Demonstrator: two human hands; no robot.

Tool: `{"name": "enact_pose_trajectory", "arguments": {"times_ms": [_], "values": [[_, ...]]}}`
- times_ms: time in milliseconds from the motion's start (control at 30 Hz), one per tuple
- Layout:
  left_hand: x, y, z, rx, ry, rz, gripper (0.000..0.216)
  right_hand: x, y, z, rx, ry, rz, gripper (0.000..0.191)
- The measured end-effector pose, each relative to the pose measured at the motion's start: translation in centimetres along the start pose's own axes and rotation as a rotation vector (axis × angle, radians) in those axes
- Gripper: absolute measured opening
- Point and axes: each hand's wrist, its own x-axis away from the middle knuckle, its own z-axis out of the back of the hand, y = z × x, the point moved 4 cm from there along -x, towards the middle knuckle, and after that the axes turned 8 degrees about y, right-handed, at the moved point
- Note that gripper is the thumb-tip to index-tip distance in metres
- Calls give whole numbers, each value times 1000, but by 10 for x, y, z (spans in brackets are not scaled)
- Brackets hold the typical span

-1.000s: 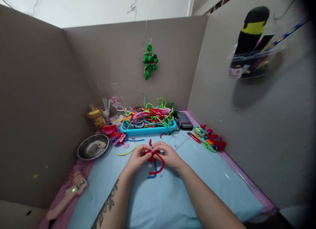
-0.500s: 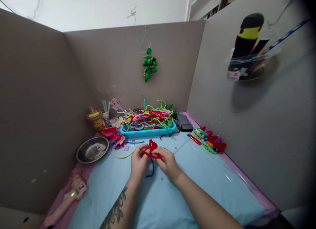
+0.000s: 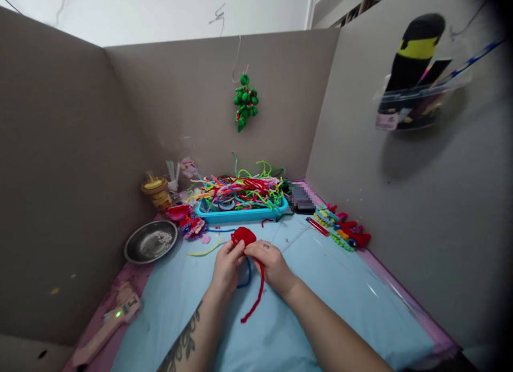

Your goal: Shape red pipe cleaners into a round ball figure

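Observation:
My left hand (image 3: 225, 264) and my right hand (image 3: 271, 262) meet over the light blue mat (image 3: 280, 318), fingers pinched together on a red pipe cleaner piece (image 3: 243, 236). Its upper part is coiled into a small red lump above my fingertips. A loose red tail (image 3: 256, 297) hangs down between my wrists towards the mat. A blue pipe cleaner (image 3: 244, 276) lies on the mat under my hands.
A turquoise tray (image 3: 240, 211) heaped with coloured pipe cleaners stands at the back. A metal bowl (image 3: 151, 240) and a pink glue gun (image 3: 105, 324) lie left. Finished pipe-cleaner figures (image 3: 342, 229) lie right. A green ornament (image 3: 245, 100) hangs on the cardboard back wall.
The red piece has been wound tighter into a lump, and its free end now hangs straight down instead of looping between my hands. The hands stayed in place.

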Motion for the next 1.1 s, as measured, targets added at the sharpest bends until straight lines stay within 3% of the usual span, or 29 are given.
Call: {"name": "enact_pose_trajectory", "arguments": {"times_ms": [133, 267, 367, 633, 833, 1000, 1100], "values": [[0, 0, 1, 7, 80, 5, 23, -3, -1, 2, -7, 28, -75, 22], [1, -1, -3, 54, 76, -10, 28, -6, 4, 10, -29, 218, -300, 12], [1, -2, -5, 90, 61, -4, 30, -5, 8, 10, -77, 282, -404, 11], [-1, 0, -3, 42, 1, -40, 29, -4, 13, 10, -58, 283, -408, 12], [-5, 2, 4, 16, 112, -97, 29, 0, 16, 7, -127, 267, -467, 12], [-10, 6, 9, 8, 110, -120, 28, 6, 34, 0, -502, 301, -783, 25], [-12, 8, 11, -56, 106, -172, 27, 7, 37, -6, -747, 211, -1012, 37]]}}
